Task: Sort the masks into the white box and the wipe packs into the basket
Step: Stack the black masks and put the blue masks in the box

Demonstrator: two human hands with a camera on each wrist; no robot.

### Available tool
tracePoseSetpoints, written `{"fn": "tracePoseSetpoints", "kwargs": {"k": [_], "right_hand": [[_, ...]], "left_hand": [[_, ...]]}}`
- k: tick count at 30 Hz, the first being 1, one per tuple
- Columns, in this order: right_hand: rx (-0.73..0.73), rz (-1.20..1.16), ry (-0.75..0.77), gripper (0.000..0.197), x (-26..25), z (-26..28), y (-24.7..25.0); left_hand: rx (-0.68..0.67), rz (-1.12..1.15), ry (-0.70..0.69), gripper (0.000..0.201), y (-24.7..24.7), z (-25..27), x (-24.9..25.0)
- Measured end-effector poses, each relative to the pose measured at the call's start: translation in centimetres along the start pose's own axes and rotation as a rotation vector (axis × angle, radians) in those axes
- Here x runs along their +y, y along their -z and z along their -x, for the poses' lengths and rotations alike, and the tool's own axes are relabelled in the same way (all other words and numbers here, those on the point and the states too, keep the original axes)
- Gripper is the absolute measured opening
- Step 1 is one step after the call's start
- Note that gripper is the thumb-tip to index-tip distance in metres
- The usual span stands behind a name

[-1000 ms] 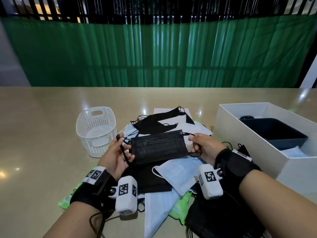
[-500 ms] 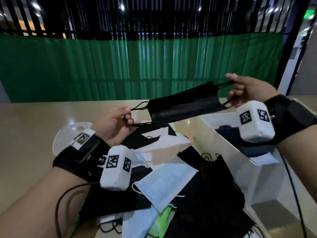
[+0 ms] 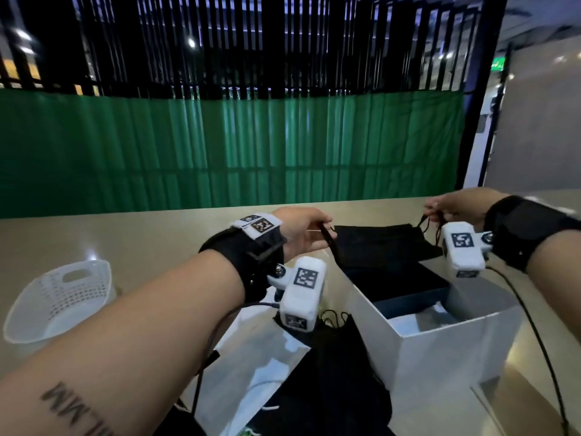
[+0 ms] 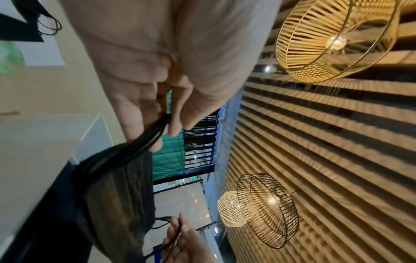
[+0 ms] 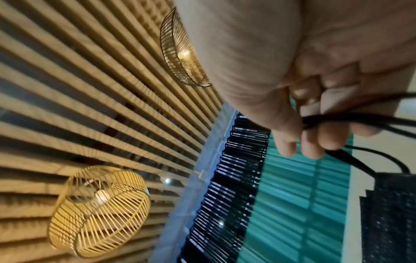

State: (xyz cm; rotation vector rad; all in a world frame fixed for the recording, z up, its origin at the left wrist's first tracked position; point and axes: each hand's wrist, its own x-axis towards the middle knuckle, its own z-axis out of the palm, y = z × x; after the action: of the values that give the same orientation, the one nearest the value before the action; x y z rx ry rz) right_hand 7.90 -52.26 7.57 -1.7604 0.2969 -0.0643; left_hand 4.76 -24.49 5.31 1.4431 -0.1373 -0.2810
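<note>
A black mask [image 3: 382, 245] hangs stretched between my hands above the open white box [image 3: 440, 347]. My left hand [image 3: 309, 236] pinches its left ear loop; the left wrist view shows the loop [image 4: 144, 140] caught between thumb and fingers, with the mask [image 4: 119, 201] hanging below. My right hand [image 3: 449, 209] pinches the right ear loop [image 5: 351, 119] in curled fingers. The white basket [image 3: 59, 302] stands at the left, with nothing visible inside. More black masks [image 3: 333, 372] and white ones [image 3: 251, 366] lie piled in front of the box.
The box holds a dark inner tray [image 3: 405, 287]. A green wipe pack edge [image 3: 251, 431] peeks out under the pile at the bottom. A green curtain [image 3: 220, 152] hangs behind the table's far edge. Cables trail from both wrist cameras.
Both hands have carried the black mask rightward and lowered it over the white box. A second ago it lay on the pile.
</note>
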Motion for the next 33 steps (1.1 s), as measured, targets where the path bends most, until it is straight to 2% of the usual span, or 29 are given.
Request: {"fn": "tracePoseSetpoints", "kwargs": {"k": [4,7,9,12,15,17,19,21,27,31,33], "right_hand": [[-0.027,0.044,-0.066,0.021,0.3,-0.8,-0.1],[0.033,0.22,-0.061,0.021,0.2,-1.0,-0.4],[0.022,0.336,-0.071,0.032,0.6,-1.1,-0.8],[-0.022,0.411,-0.096,0.028,1.7,-1.1,-1.5],[-0.057,0.335,-0.105,0.019,2.5,-1.2,-2.0],[-0.095,0.256,-0.087,0.017,2.4,-0.8,-2.5],[-0.143,0.162,-0.02,0.017,1.5,0.4,-3.2],[-0.179,0.109,0.101,0.016,0.1,1.9,-4.0],[-0.34,0.1,0.383,0.006,-3.4,7.6,-7.8],[-0.448,0.187,0.421,0.006,-3.2,10.3,-11.8],[-0.531,0.271,0.375,0.007,-2.1,10.8,-13.8]], "left_hand": [[-0.006,-0.038,0.096,0.036,-2.5,-1.8,0.4],[-0.003,-0.111,0.157,0.044,-3.6,-2.7,-0.4],[0.011,-0.182,0.18,0.049,-3.9,-2.9,-1.5],[0.057,-0.298,0.176,0.045,-3.5,-3.1,-3.1],[0.06,-0.428,0.126,0.039,-2.5,-2.8,-3.7],[0.009,-0.494,0.096,0.037,-1.8,-2.0,-3.5],[-0.05,-0.519,0.065,0.034,-0.6,-0.7,-3.1],[-0.055,-0.536,0.037,0.029,1.3,0.6,-2.6],[0.089,-0.484,0.055,0.017,8.5,5.1,-2.1],[0.166,-0.529,0.135,0.03,13.2,8.5,-3.1],[0.197,-0.573,0.195,0.021,15.5,10.2,-3.6]]}}
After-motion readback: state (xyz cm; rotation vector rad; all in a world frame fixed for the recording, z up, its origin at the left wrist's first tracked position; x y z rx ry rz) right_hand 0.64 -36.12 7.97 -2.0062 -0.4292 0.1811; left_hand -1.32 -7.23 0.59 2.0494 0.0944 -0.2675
